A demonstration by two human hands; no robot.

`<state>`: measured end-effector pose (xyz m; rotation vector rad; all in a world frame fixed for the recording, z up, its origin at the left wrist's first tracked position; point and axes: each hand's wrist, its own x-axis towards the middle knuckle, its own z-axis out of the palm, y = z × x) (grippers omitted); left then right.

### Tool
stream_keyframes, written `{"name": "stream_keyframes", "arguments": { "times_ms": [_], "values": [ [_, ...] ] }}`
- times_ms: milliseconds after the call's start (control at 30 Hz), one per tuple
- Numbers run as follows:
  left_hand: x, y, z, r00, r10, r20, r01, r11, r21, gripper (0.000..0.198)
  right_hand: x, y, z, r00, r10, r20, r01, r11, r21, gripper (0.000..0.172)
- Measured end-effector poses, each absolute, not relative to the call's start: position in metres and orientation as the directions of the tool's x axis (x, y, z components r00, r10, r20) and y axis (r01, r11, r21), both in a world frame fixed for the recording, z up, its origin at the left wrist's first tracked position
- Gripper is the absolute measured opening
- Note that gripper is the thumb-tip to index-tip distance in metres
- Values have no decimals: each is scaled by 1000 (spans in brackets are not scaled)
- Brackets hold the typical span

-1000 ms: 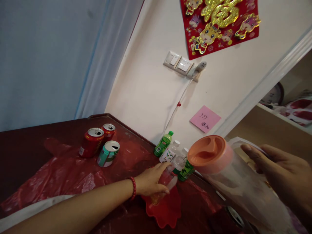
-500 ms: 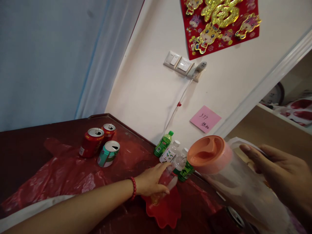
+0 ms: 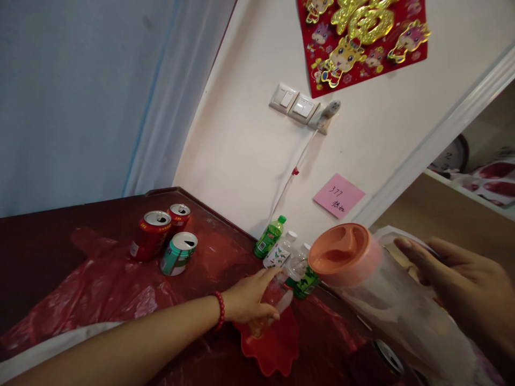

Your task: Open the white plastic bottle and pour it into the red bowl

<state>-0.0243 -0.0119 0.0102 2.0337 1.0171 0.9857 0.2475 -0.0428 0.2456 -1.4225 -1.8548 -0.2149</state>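
My left hand is wrapped around a clear plastic bottle, which stands uncapped in a red scalloped dish. Some amber liquid seems to show low in the bottle. My right hand grips the handle of a translucent pitcher with an orange lid. The pitcher is tilted left, its lid edge close beside the bottle's mouth. Whether liquid flows between them, I cannot tell. Right behind the bottle stand a green-labelled bottle and a white-labelled bottle.
A green drink bottle stands by the wall. Two red cans and a teal can stand on the left, near a crumpled red plastic bag. A dark can lies low at the right. A white cord hangs from a socket.
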Motion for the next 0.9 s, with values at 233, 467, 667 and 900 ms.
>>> {"name": "stream_keyframes", "arguments": {
  "times_ms": [233,467,667,900],
  "values": [
    [-24,-11,8,415,846,334,348,-487,801,99,236,-45,250,76,791,607,914,188,-360,62],
    [-25,-12,9,415,844,341,345,-492,799,98,239,-47,248,15,778,628,905,257,-339,62],
    [-24,-13,10,410,849,332,347,-483,804,99,244,-44,244,-39,757,652,903,306,-301,59],
    [-24,-12,9,409,850,332,354,-483,801,99,253,-38,241,7,782,623,911,252,-326,62]
  ]
}}
